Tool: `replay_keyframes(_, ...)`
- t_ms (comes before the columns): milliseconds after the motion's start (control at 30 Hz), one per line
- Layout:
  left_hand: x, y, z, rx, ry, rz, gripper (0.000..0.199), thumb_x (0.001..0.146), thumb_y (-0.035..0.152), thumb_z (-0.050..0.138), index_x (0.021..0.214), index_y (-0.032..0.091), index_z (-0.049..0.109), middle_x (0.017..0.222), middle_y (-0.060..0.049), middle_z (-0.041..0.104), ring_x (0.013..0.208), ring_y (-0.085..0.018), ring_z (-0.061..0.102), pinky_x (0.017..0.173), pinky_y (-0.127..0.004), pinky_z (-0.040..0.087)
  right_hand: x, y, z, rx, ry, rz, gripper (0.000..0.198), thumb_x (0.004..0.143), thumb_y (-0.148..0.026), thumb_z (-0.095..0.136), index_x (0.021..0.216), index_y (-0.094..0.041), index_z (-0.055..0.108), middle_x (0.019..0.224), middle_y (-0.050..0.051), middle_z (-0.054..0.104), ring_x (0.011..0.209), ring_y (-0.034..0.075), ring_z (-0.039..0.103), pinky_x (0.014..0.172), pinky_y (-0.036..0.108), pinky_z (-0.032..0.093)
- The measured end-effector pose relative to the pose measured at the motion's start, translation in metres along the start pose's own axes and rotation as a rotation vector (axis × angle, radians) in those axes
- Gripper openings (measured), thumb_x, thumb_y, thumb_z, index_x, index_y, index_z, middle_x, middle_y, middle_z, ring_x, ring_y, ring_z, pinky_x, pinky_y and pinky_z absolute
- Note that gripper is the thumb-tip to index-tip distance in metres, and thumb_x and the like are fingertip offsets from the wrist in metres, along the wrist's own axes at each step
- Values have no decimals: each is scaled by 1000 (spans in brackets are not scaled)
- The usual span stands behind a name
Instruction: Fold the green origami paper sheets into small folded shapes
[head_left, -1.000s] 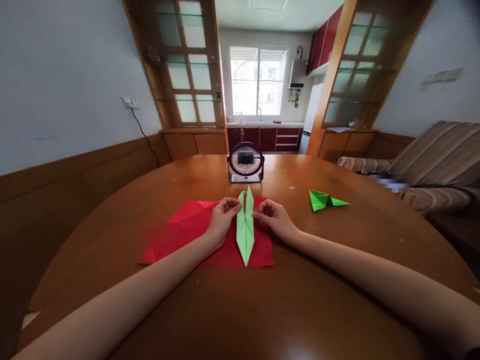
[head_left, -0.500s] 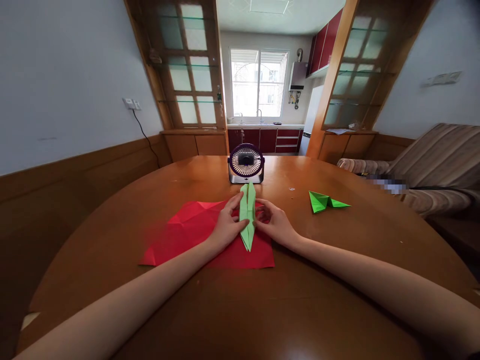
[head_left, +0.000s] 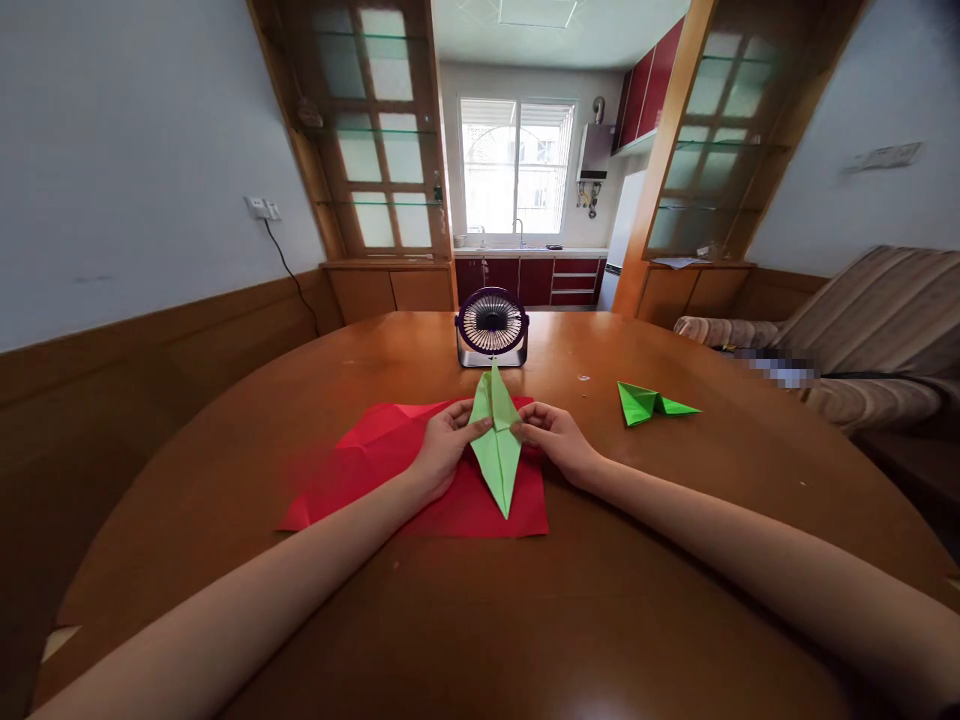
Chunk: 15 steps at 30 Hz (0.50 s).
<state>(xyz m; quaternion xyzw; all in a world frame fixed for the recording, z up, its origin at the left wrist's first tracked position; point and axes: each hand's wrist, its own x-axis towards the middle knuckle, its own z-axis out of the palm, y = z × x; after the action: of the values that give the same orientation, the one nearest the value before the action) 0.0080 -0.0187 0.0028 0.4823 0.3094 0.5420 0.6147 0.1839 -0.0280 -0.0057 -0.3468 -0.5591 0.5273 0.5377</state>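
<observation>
Left hand (head_left: 444,447): we are pinching the left edge of the light green folded paper (head_left: 496,447).
Right hand (head_left: 550,437): we are pinching its right edge.
Folded paper: we are holding it over the red sheet (head_left: 375,462), its long point aiming toward us.
Table (head_left: 480,620): it is carrying a small fan (head_left: 492,326) just beyond the paper.
Right side: a darker green folded piece (head_left: 651,401) is lying well apart.

Domestic interior, seen from my seat at a round wooden table (head_left: 480,620). Ahead, a kitchen with red cabinets (head_left: 555,277), a sink tap (head_left: 517,228) and a window (head_left: 516,165). Glass-shelved wooden partitions (head_left: 375,150) flank the opening; a striped sofa (head_left: 862,320) stands on my right, a wall socket (head_left: 259,207) on my left.
</observation>
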Motion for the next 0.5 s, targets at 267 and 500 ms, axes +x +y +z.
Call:
replay_keyframes(267, -2, 5, 0, -16, -68, -77, 47, 56, 21, 87, 97, 13, 66, 96, -7, 72, 83, -19, 67, 79, -30, 52, 1, 2, -4, 178, 45, 79, 35, 59, -30, 82, 76, -20, 53, 65, -6, 57, 58, 9, 51, 57, 24, 39)
replay_keyframes(500, 1, 1, -5, 105, -67, -91, 42, 54, 24, 89, 83, 14, 60, 70, 1, 65, 51, -7, 54, 42, -17, 34, -3, -9, -4, 344, -49, 177, 41, 56, -16, 81, 87, -21, 53, 76, -4, 64, 65, 12, 59, 66, 27, 47)
